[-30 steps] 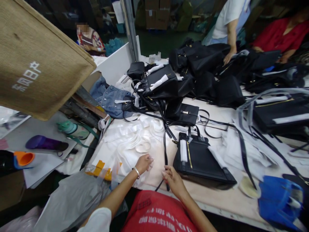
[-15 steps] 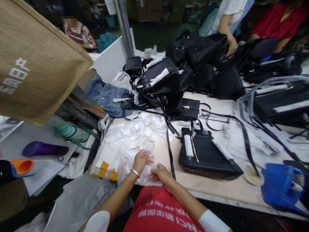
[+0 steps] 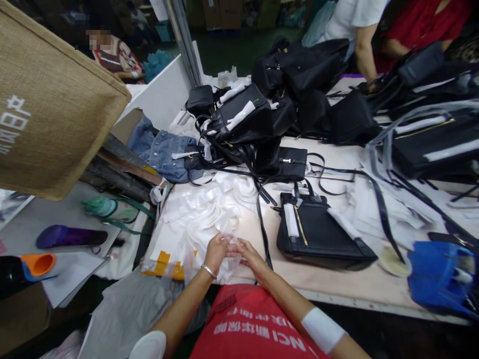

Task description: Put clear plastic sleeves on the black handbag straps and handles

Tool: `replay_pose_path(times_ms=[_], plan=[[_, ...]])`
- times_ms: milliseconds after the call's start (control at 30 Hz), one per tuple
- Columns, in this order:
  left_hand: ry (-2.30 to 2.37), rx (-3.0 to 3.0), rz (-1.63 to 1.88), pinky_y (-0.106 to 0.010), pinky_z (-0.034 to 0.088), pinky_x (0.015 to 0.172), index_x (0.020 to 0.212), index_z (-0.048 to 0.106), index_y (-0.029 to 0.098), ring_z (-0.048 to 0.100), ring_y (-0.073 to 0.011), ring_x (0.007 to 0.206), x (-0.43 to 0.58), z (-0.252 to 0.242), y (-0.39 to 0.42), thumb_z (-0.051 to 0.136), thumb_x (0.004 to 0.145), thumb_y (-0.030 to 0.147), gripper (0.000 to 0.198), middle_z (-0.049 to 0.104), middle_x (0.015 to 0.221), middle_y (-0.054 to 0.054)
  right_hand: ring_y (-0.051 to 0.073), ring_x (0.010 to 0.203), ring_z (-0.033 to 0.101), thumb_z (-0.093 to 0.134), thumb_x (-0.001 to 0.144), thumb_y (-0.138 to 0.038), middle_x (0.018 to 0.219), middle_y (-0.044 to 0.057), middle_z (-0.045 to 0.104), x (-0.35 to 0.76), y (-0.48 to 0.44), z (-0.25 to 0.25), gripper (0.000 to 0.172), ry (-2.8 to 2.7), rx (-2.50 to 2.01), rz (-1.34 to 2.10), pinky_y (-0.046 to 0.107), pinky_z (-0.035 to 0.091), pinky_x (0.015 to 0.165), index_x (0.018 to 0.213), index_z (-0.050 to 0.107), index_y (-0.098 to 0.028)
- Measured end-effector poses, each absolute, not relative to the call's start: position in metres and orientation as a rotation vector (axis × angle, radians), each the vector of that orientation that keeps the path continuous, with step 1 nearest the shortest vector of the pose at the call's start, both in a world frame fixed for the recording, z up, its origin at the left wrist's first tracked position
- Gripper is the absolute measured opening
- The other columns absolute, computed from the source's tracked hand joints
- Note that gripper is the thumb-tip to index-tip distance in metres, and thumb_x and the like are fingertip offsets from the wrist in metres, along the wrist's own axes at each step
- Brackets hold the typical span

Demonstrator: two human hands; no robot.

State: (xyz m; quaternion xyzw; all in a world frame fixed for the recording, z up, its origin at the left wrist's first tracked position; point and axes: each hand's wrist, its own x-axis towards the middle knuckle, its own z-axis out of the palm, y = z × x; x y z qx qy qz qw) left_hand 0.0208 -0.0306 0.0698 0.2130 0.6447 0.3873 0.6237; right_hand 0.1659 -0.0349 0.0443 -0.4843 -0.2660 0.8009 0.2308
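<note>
My left hand (image 3: 217,255), with a bracelet at the wrist, is closed with fingers pinched on a thin translucent white film (image 3: 229,271). My right hand (image 3: 252,258) meets it fingertip to fingertip and pinches the same film. The film's edges are hard to make out against the pale tabletop. Just beyond my hands lies a loose heap of white translucent strips (image 3: 204,209). Right of my right hand stands a black handbag (image 3: 318,229) with a gold zipper and white wrapping on its straps. A long black strap (image 3: 263,224) runs between the handbag and the strips.
Black bags (image 3: 239,117) are piled at the back, beside a denim garment (image 3: 164,152). A blue bag (image 3: 437,276) sits at the right edge. At left are a purple bottle (image 3: 71,237) and a hanging burlap sheet (image 3: 56,114). Co-workers handle bags across the table.
My right hand has moved up and left, bringing its fingertips to my left hand's. The view has shifted slightly. Across the table, a co-worker's arm has moved lower behind the bags.
</note>
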Motion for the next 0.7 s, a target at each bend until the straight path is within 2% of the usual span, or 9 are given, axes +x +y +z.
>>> replay_pose_path(times_ms=[133, 300, 433, 600, 700], plan=[[1.516, 0.715, 0.831, -0.019, 0.047, 0.043, 0.084, 0.050, 0.018, 0.062, -0.0116, 0.050, 0.024, 0.071, -0.028, 0.053, 0.078, 0.037, 0.020, 0.065, 0.067, 0.000, 0.014, 0.074, 0.057, 0.064, 0.070, -0.048, 0.082, 0.000, 0.062, 0.162, -0.030, 0.045, 0.038, -0.804, -1.245, 2.218, 0.025, 0.042, 0.065, 0.093, 0.054, -0.018], [1.595, 0.945, 0.801, -0.016, 0.036, 0.036, 0.076, 0.050, 0.018, 0.056, -0.0084, 0.040, 0.011, 0.072, -0.018, 0.052, 0.078, 0.043, 0.025, 0.063, 0.062, 0.002, 0.012, 0.063, 0.056, 0.069, 0.064, -0.041, 0.075, -0.003, 0.060, 0.168, -0.033, 0.042, 0.040, -0.728, -1.223, 2.291, 0.025, 0.044, 0.059, 0.091, 0.050, -0.019], [1.610, 0.842, 0.807, -0.016, 0.032, 0.036, 0.077, 0.055, 0.016, 0.047, -0.0068, 0.033, -0.001, 0.071, -0.017, 0.054, 0.076, 0.043, 0.027, 0.058, 0.048, 0.004, 0.010, 0.058, 0.055, 0.072, 0.057, -0.035, 0.068, -0.005, 0.058, 0.173, -0.036, 0.034, 0.040, -0.828, -1.283, 2.385, 0.023, 0.044, 0.055, 0.086, 0.049, -0.019], [1.637, 0.649, 0.895, -0.016, 0.032, 0.036, 0.075, 0.054, 0.016, 0.048, -0.0068, 0.036, -0.023, 0.067, -0.023, 0.059, 0.070, 0.042, 0.027, 0.061, 0.052, 0.003, 0.009, 0.052, 0.053, 0.068, 0.060, -0.032, 0.060, -0.006, 0.054, 0.175, -0.042, 0.026, 0.029, -1.025, -1.354, 2.468, 0.022, 0.044, 0.054, 0.077, 0.050, -0.018], [1.660, 0.607, 0.924, -0.017, 0.031, 0.037, 0.075, 0.055, 0.015, 0.047, -0.0068, 0.035, -0.039, 0.064, -0.028, 0.061, 0.068, 0.042, 0.028, 0.059, 0.048, 0.004, 0.007, 0.048, 0.047, 0.068, 0.062, -0.028, 0.057, -0.007, 0.051, 0.174, -0.046, 0.021, 0.022, -1.154, -1.384, 2.430, 0.018, 0.037, 0.048, 0.073, 0.052, -0.017]])
